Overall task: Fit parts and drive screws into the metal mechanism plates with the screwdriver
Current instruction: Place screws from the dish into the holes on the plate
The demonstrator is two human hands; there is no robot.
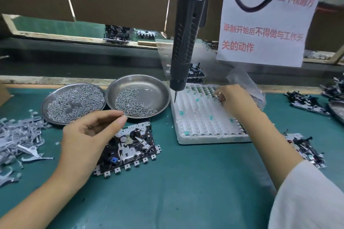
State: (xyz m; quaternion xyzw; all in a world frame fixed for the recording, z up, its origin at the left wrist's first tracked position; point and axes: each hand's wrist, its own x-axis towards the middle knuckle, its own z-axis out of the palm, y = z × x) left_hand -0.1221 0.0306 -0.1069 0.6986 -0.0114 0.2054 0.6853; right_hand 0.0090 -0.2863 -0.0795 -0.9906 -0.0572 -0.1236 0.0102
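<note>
A metal mechanism plate [134, 147] lies on the green mat in front of me, partly hidden by my left hand [89, 135]. That hand hovers above its left side, thumb and forefinger pinched on a small screw near the rim of the right screw dish [158, 87]. My right hand [230, 96] reaches over the white foam tray [201, 117] and pinches a small part at its far row. The black electric screwdriver [186, 33] hangs from above, untouched, its bit over the tray's left edge.
A second steel dish [55, 98] full of screws sits at the left. Grey metal levers [20, 139] are piled at the far left. More mechanism plates [307, 102] lie at the right, one [305, 148] by my right forearm. A paper notice [264, 24] hangs at the back.
</note>
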